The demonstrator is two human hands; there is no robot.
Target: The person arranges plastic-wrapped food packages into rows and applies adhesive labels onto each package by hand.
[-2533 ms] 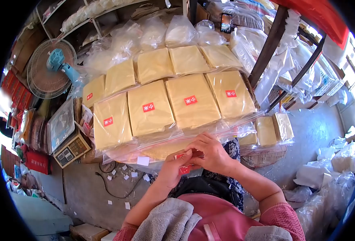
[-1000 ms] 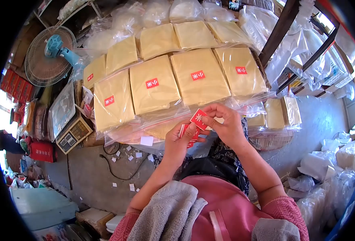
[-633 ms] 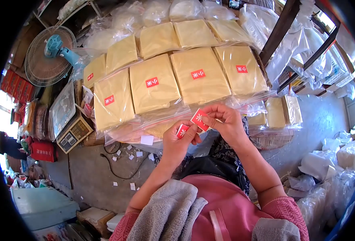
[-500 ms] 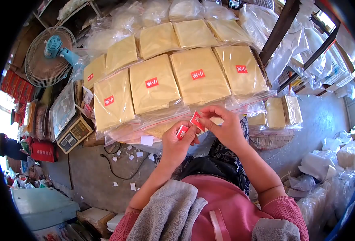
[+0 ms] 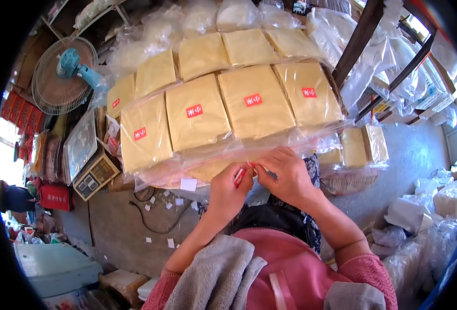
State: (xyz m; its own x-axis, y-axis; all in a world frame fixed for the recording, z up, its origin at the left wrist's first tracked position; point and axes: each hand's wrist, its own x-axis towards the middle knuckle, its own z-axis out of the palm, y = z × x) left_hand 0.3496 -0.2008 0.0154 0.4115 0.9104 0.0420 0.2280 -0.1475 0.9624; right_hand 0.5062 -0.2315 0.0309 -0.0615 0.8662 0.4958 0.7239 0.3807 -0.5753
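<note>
My left hand [image 5: 227, 187] is closed on red labels [image 5: 240, 177], which show between its thumb and fingers. Beside it, my right hand [image 5: 285, 173] pinches a small red-and-white label [image 5: 250, 164], and the fingertips of both hands meet there. Just beyond the hands lies a row of clear bags with flat yellow stacks [image 5: 198, 112], each bearing a red label [image 5: 252, 100] with white characters. Behind them is a second row of yellow stacks [image 5: 202, 54]; its leftmost one carries a red label too.
A blue fan [image 5: 69, 64] stands at the left, above a scale [image 5: 96, 175]. One white paper piece [image 5: 188, 184] lies at the bags' front edge, and several more are on the floor. Stuffed clear bags [image 5: 239, 15] line the back. More bagged stacks [image 5: 353, 145] sit at the right.
My hands have come together at the fingertips. The label in my right hand, which faced up, is now turned mostly edge-on and largely hidden. The view has shifted slightly.
</note>
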